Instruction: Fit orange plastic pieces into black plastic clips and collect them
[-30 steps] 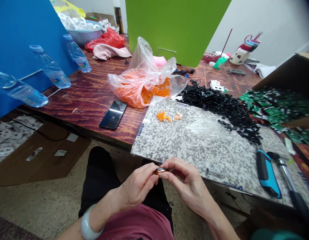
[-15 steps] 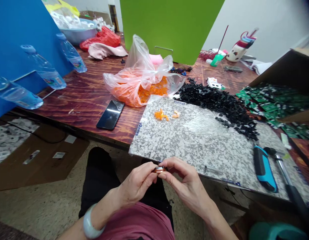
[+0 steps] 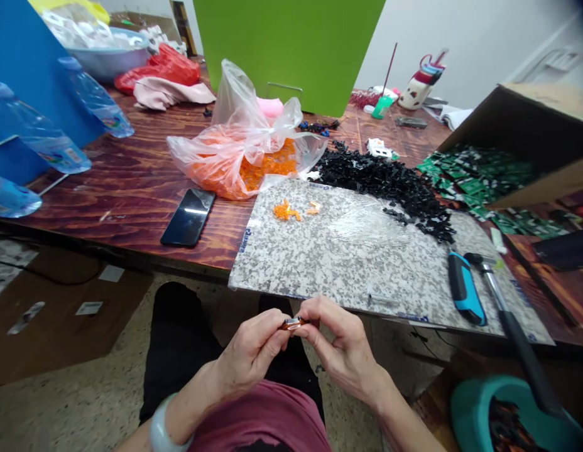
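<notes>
Over my lap, just before the slab's front edge, both hands pinch a small orange-and-black plastic part (image 3: 294,323) with a shiny pale strip on top. My left hand (image 3: 258,342) grips its left end between thumb and fingers. At the right end, my right hand (image 3: 338,333) holds it the same way. Fingertips hide both ends. Beyond them, on the speckled stone slab (image 3: 291,263), lie a few orange plastic pieces (image 3: 286,210), a spread of thin clear rods (image 3: 367,226) and a heap of black plastic parts (image 3: 390,185).
A plastic bag of orange pieces (image 3: 244,157) and a phone (image 3: 188,217) lie left of the slab. To the right are a blue-black tool handle (image 3: 467,289), a hammer (image 3: 512,326), a cardboard box (image 3: 546,132) with green circuit boards (image 3: 475,172), and a teal bin (image 3: 465,402) below.
The view has turned to the right, bringing more of the teal bin into sight. Both hands keep hold of the small part, which is tilted slightly differently.
</notes>
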The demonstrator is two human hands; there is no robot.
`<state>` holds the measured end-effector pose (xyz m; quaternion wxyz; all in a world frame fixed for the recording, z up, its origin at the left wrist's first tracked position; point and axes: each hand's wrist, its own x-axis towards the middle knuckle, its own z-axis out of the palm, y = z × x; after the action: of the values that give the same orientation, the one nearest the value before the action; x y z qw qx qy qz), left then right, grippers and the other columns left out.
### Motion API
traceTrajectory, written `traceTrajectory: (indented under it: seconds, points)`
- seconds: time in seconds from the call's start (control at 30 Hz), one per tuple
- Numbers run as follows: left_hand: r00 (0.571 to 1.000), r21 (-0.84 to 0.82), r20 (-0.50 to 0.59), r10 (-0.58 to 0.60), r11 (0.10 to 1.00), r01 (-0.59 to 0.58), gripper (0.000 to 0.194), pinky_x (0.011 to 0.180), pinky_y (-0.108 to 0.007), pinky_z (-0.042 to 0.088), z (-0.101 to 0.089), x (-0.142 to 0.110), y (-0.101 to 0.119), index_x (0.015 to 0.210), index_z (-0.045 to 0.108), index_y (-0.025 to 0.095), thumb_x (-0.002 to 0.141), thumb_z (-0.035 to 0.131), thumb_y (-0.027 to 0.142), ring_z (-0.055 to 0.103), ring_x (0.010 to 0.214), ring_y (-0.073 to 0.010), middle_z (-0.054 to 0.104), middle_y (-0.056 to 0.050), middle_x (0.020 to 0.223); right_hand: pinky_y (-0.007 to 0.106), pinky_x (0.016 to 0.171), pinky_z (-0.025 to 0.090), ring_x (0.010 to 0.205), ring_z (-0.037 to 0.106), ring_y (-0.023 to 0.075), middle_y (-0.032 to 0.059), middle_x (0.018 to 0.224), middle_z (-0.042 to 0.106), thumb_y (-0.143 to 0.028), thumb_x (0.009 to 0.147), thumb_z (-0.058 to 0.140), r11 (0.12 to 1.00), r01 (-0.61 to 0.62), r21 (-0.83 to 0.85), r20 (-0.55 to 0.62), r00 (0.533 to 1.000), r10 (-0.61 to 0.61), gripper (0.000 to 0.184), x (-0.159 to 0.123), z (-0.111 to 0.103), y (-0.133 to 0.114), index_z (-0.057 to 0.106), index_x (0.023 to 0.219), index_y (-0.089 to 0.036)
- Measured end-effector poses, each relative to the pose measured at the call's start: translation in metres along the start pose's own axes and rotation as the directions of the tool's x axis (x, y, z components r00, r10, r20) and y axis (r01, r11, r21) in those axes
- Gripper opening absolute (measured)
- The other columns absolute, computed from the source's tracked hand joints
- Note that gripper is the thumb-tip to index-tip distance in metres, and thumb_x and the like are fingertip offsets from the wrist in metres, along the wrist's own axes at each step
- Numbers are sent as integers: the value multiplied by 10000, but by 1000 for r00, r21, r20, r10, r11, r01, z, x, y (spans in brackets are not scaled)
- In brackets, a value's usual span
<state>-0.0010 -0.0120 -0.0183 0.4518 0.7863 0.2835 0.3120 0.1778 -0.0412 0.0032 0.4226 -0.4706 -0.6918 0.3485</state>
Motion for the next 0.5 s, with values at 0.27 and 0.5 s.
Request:
traceTrajectory:
  seconds: [0.27, 0.5]
  points:
    - [928, 17, 223, -297, 953, 301, 352, 839, -257, 468, 16, 5, -10, 1280, 462, 202, 945, 397, 288, 614, 915, -175, 643, -60, 1049, 245, 664, 470, 734, 598, 152, 39, 817, 654, -338, 879, 550, 938, -331, -101, -137, 939, 317, 174, -51, -19, 36, 633, 857, -187]
    - [883, 89, 249, -398, 917, 388, 358, 909, -249, 475, 13, 2, -30, 1199, 582, 225, 943, 379, 372, 641, 1013, -194, 693, -55, 1102, 317, 525, 515, 599, 665, 248, 70, 725, 722, -590, 713, 561, 361, -859, -364, -673, 510, 536, 363, -236, -140, 76, 694, 720, -252]
